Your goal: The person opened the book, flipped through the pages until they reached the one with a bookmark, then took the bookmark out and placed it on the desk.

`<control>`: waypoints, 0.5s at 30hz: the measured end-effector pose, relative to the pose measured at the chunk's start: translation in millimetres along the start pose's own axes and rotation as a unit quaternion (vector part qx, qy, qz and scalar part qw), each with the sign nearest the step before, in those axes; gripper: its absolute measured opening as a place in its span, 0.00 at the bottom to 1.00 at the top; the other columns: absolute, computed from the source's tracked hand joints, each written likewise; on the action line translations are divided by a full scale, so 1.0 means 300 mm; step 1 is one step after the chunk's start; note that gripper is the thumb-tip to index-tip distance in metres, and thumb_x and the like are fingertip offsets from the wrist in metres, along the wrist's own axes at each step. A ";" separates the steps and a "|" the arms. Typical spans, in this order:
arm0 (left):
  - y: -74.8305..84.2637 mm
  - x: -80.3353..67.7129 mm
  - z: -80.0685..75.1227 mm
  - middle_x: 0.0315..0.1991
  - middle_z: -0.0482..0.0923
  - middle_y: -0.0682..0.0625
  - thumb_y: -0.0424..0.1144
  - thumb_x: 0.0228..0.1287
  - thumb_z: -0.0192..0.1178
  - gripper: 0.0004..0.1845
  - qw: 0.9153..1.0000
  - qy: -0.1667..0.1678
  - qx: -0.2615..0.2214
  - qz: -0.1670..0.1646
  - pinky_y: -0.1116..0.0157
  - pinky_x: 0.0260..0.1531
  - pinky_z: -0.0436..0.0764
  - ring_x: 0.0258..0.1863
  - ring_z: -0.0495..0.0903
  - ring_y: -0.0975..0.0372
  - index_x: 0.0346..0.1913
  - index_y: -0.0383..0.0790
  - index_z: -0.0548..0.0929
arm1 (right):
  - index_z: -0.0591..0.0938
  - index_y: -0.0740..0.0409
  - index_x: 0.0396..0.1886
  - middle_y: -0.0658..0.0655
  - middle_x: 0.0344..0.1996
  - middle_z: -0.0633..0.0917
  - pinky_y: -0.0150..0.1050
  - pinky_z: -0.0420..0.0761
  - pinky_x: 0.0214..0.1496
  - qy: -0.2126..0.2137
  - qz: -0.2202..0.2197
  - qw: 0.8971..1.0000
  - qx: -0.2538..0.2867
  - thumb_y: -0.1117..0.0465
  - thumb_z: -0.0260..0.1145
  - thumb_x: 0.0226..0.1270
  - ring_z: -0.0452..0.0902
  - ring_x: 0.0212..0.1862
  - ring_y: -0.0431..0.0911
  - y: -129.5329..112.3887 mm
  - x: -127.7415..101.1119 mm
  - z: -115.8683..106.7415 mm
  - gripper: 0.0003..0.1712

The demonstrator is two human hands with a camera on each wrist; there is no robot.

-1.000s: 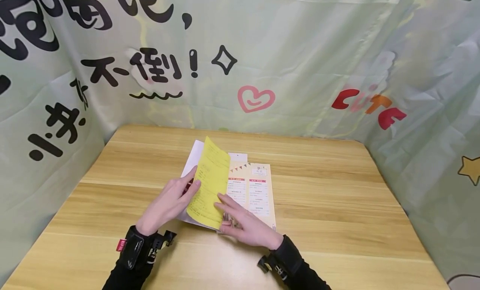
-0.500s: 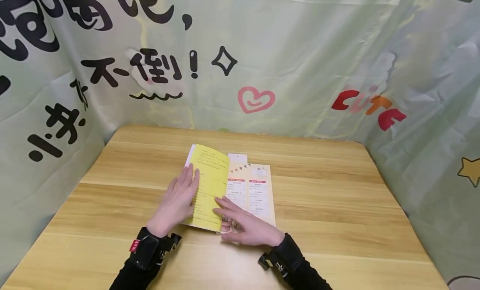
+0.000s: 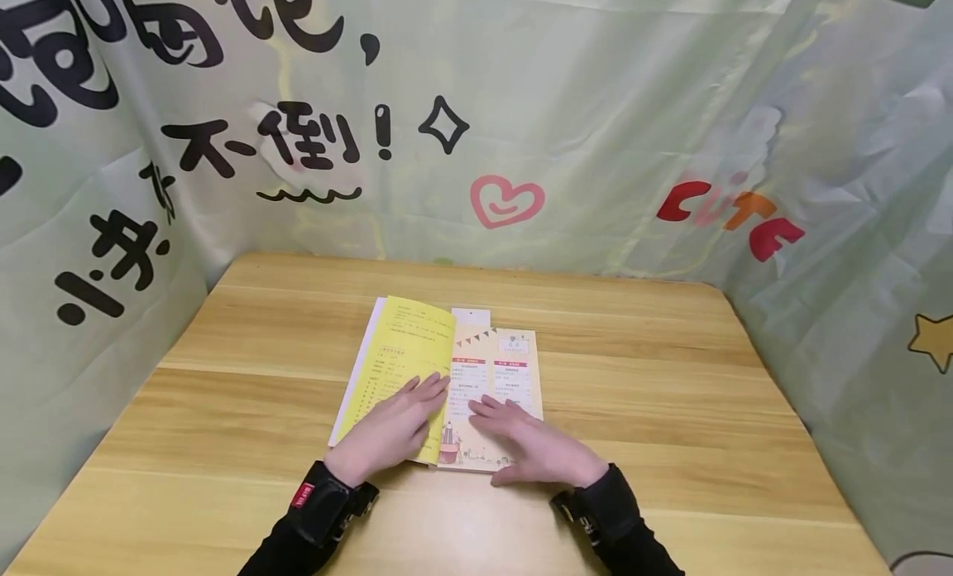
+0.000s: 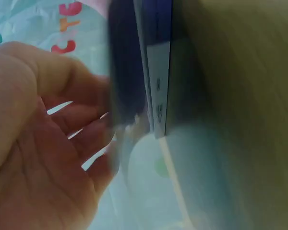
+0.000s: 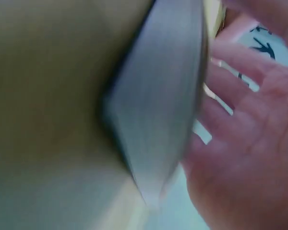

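Note:
An open book lies on the table, its left page yellow (image 3: 405, 336) and its right page cream (image 3: 514, 373) with printed columns and red headings. My left hand (image 3: 395, 427) rests on the yellow page near the fold, fingers extended. Over the lower part of the cream page lies my right hand (image 3: 532, 444), fingers spread and fairly straight. In the right wrist view, the book's page edges (image 5: 158, 91) stand beside my open palm (image 5: 245, 115). The left wrist view shows the book's dark cover edge (image 4: 158, 86) by my fingers (image 4: 86, 127), partly blurred.
A white tab (image 3: 471, 316) sticks out past the book's top edge. The wooden table (image 3: 655, 394) extends around the book. Behind and at both sides hangs a pale printed cloth (image 3: 596, 129) with lettering, a heart and a star.
The yellow page, raised before, has come down flat to the left. My left hand has slid right over it towards the fold. My right hand has shifted right onto the cream page.

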State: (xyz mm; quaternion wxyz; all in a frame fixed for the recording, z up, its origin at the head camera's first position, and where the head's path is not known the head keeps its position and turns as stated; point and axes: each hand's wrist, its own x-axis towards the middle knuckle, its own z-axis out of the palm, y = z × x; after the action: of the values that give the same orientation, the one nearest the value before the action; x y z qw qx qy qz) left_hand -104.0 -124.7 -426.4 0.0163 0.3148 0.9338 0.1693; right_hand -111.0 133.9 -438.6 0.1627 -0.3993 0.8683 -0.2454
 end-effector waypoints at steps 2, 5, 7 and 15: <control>0.006 0.003 0.010 0.72 0.71 0.39 0.31 0.71 0.55 0.24 1.000 0.006 0.022 0.006 0.47 0.77 0.63 0.75 0.67 0.48 0.68 0.31 0.75 | 0.72 0.62 0.71 0.59 0.78 0.65 0.59 0.54 0.81 0.004 -0.006 1.000 -0.013 0.56 0.79 0.53 0.55 0.80 0.57 0.009 -0.015 -0.009 0.46; 0.014 0.004 0.023 0.70 0.73 0.41 0.35 0.71 0.57 0.23 0.998 0.011 0.055 0.013 0.46 0.77 0.63 0.74 0.68 0.50 0.67 0.33 0.76 | 0.75 0.61 0.69 0.60 0.76 0.67 0.60 0.56 0.80 0.004 -0.005 1.000 -0.013 0.56 0.79 0.52 0.57 0.79 0.58 0.015 -0.028 -0.020 0.43; 0.020 0.004 0.030 0.69 0.75 0.43 0.34 0.69 0.59 0.23 0.997 0.010 0.070 0.017 0.46 0.77 0.64 0.74 0.69 0.51 0.66 0.34 0.77 | 0.76 0.60 0.68 0.59 0.76 0.67 0.60 0.55 0.81 0.001 0.002 1.000 -0.006 0.55 0.79 0.52 0.58 0.79 0.58 0.013 -0.033 -0.028 0.42; 0.038 0.009 0.041 0.66 0.78 0.42 0.33 0.68 0.59 0.20 0.997 0.006 0.079 0.017 0.51 0.75 0.68 0.71 0.73 0.51 0.61 0.34 0.81 | 0.80 0.56 0.65 0.57 0.76 0.68 0.59 0.56 0.81 -0.009 0.022 1.000 0.007 0.53 0.77 0.56 0.58 0.79 0.58 0.014 -0.044 -0.045 0.36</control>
State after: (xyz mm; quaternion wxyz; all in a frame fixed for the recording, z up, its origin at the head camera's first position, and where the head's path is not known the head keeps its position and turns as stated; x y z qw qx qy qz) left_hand -97.8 -110.8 -434.2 -0.0167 0.3304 0.9387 0.0974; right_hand -111.6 150.6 -428.8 0.1785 -0.3810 0.8738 -0.2439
